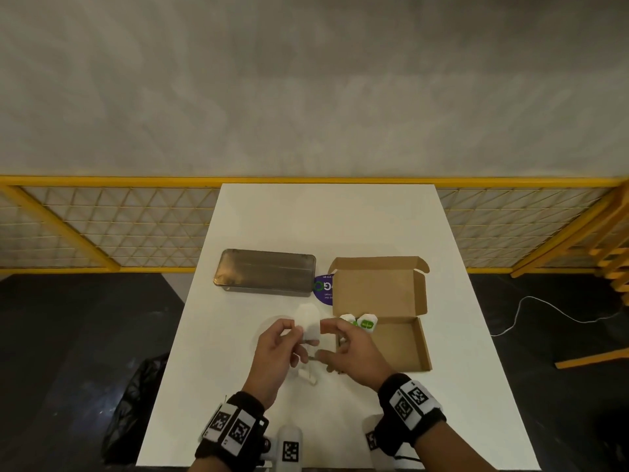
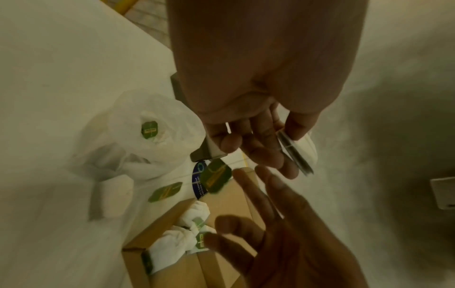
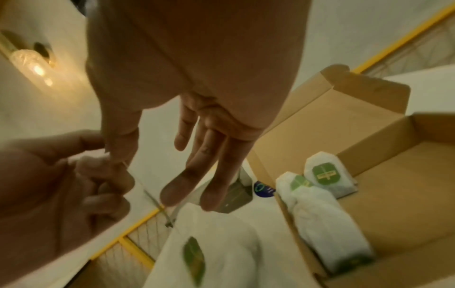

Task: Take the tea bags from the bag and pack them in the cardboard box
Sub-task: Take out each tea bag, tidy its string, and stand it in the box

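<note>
My left hand (image 1: 295,330) pinches a white tea bag (image 1: 310,322) between thumb and fingers (image 2: 288,171), a little above the table. Its string (image 3: 150,194) hangs down to a blurred green tag (image 2: 216,176). My right hand (image 1: 328,335) is right beside the bag, fingers (image 3: 187,175) nearly straight and spread, with the thumb at the string. The open cardboard box (image 1: 405,345) lies just right of the hands, with tea bags (image 1: 361,323) at its near-left corner. The thin plastic bag (image 2: 152,120) lies under the hands and holds more tagged tea bags.
A flat metal tin (image 1: 264,272) lies at the back left of the white table (image 1: 340,219), with a purple round sticker (image 1: 325,287) between it and the box lid (image 1: 379,284). A yellow mesh fence (image 1: 102,226) runs behind. A black bag (image 1: 136,403) sits on the floor to the left.
</note>
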`<state>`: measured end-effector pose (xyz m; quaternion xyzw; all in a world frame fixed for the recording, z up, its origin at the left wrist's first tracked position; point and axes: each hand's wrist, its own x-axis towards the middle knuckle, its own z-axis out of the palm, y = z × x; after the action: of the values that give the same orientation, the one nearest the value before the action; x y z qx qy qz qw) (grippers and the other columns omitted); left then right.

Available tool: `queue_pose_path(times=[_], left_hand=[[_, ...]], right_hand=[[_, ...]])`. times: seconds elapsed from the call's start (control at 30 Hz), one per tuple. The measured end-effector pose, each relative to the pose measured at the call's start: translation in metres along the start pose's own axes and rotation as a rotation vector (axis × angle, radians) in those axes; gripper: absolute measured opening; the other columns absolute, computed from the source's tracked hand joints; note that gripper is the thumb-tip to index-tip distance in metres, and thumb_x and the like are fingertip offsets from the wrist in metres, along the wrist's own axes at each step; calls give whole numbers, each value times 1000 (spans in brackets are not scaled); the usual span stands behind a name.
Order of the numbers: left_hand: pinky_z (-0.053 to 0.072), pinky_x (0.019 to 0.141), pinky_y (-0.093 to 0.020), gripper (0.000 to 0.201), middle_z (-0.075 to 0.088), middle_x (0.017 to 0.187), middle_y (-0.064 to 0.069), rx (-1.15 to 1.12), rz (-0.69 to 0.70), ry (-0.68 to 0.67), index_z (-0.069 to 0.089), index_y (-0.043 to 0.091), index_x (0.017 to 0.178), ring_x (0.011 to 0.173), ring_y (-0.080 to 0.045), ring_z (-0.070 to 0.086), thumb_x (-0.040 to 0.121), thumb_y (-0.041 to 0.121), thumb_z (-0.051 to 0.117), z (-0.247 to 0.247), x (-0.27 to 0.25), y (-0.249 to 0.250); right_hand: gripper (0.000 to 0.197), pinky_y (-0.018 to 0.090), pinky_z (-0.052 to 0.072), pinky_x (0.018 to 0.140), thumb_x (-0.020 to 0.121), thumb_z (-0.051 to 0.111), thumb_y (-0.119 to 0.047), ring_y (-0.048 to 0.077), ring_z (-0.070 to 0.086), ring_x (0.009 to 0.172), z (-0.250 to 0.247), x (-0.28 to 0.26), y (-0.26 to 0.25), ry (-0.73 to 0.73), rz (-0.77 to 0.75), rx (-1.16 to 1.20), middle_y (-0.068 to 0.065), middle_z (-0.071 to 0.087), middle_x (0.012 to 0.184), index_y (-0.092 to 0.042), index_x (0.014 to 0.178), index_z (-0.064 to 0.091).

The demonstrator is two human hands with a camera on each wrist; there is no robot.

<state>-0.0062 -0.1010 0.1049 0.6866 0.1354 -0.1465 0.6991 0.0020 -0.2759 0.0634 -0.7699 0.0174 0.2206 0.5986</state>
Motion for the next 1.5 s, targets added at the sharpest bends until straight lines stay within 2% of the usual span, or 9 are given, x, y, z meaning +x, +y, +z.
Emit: queue_pose_path(times=[0.17,0.33,0.43,0.53,0.63,0.93,1.17,1.33,1.5], left_hand=[[40,50,-26,16,60,59,-7,44,88,-22,58,5,101,51,-17,45,100,19,49,4,-2,14],[49,54,-23,16,71,74,-12,29,135,18,56,5,100,55,-16,55,101,17,46,0,1,27],[50,56,-21,18,66,67,-6,28,147,18,56,3,103,56,-15,57,101,17,45,0,1,28],[51,57,-20,18,61,64,-6,4,157,26,55,1,104,57,-15,56,101,15,44,0,0,28],[52,60,-22,20,59,62,-4,-6,177,30,55,1,104,59,-17,55,102,17,44,-1,-1,30],[53,62,-22,15,59,61,-1,-9,196,110,54,3,102,56,-14,55,101,15,45,-10,3,31],[54,66,-26,12,60,64,-1,-29,196,132,55,10,98,59,-16,59,101,17,45,-6,-3,33],[51,68,-34,16,55,65,-7,-120,215,171,54,6,102,59,-20,56,101,19,45,-8,-3,45],[50,68,-39,20,46,64,-5,-206,209,226,54,1,109,56,-12,49,102,17,45,-12,0,48]], right_hand=[[31,37,58,63,82,76,-13,34,71,78,7,-1,-18,-181,28,236,8,73,104,-19,111,65],[11,27,52,52,88,69,-10,4,59,53,2,-3,-12,-163,-12,-9,-10,69,77,-21,86,71],[13,27,49,51,87,70,-15,2,55,50,2,-4,0,-118,7,-127,-16,66,84,-29,87,71],[36,23,47,47,84,71,-14,3,56,53,2,-6,6,-65,51,-101,-8,68,94,-34,114,65],[60,22,45,44,84,72,-13,-1,56,51,1,-10,7,-56,84,-103,-2,69,88,-39,133,48],[21,36,55,57,80,77,-12,16,63,55,-17,-12,-1,-30,130,28,12,72,85,-10,99,69],[17,29,52,50,82,78,-19,16,59,51,-22,-19,-18,-93,80,49,13,72,81,-8,93,74],[34,31,53,55,76,82,-30,11,53,52,-25,-22,-11,-166,133,-87,8,68,100,-19,106,71],[12,37,55,53,83,75,-17,14,61,65,-27,-27,-7,-59,78,45,1,66,77,-12,94,76]])
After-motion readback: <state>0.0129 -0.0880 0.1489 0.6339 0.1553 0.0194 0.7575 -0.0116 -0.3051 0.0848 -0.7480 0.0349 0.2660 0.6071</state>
